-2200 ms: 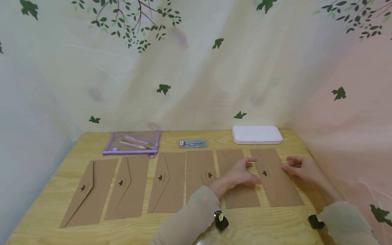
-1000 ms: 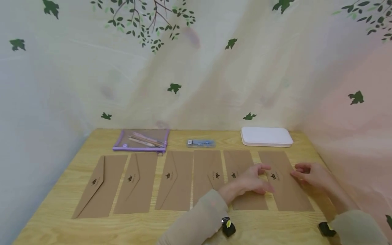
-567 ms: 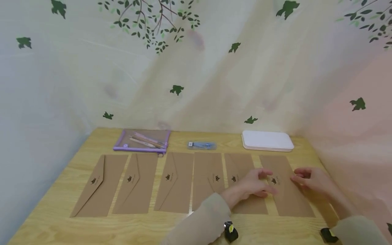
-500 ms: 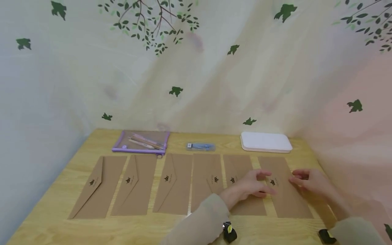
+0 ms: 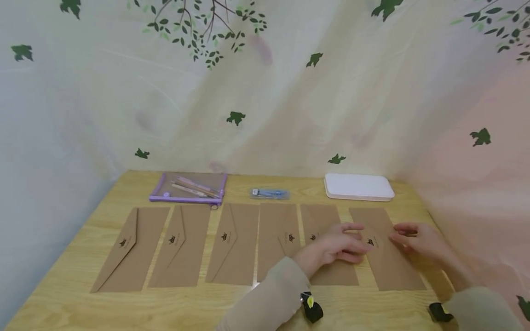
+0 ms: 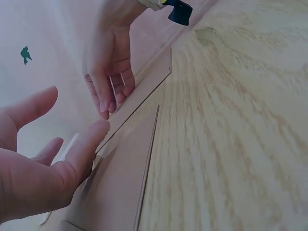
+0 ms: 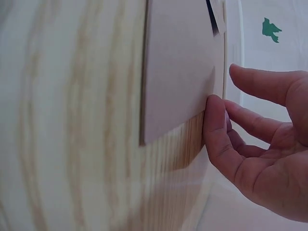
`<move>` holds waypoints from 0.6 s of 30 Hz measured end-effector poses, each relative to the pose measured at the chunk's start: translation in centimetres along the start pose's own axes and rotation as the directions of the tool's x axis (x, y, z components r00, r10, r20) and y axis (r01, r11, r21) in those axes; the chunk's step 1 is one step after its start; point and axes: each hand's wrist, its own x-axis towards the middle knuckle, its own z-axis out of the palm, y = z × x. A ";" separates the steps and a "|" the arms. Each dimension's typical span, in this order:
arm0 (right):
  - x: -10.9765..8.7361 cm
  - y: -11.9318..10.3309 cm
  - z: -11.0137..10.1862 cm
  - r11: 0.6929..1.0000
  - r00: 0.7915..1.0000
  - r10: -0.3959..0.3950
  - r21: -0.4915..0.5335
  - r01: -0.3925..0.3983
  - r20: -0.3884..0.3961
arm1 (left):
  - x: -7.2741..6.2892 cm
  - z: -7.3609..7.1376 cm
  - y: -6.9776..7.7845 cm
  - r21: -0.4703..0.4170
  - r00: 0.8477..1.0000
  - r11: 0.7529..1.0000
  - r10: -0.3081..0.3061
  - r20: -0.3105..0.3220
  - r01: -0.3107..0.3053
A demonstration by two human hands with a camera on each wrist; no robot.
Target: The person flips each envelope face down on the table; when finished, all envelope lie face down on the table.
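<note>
Several brown kraft envelopes lie in a row on the table, each with a flap and most showing a small black crown print. My left hand (image 5: 337,243) is over the second envelope from the right (image 5: 335,273), its spread fingers reaching to the left edge of the rightmost envelope (image 5: 391,262). At that envelope's right edge are the fingertips of my right hand (image 5: 424,241). The right wrist view shows the right hand's fingers (image 7: 216,130) relaxed and slightly bent beside the envelope (image 7: 178,72). Neither hand grips anything.
Along the back stand a purple-edged clear zip pouch (image 5: 157,199) with pencils, a small clear pack with blue contents (image 5: 271,193) and a white flat case (image 5: 358,186). Leaf-printed cloth (image 5: 265,92) hangs behind the wooden table (image 5: 165,312).
The head view has shifted. My left hand has moved a little right, uncovering the crown on the second envelope from the right, and its fingers have changed their spread. The right hand stays by the edge.
</note>
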 end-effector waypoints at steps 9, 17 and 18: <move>-0.4 -0.1 0.1 0.998 1.000 0.023 0.061 -0.024 0.015 | 0.3 -0.2 0.0 -0.055 1.000 0.998 0.005 -0.002 -0.005; -0.6 -0.2 -0.3 0.999 0.999 0.045 0.026 -0.045 0.020 | 0.2 0.2 0.0 -0.091 1.000 0.996 -0.010 -0.015 0.008; -0.7 -0.3 -0.4 0.999 0.999 0.043 0.020 -0.043 0.019 | 0.2 0.2 -0.1 -0.085 1.000 0.996 -0.010 -0.012 0.009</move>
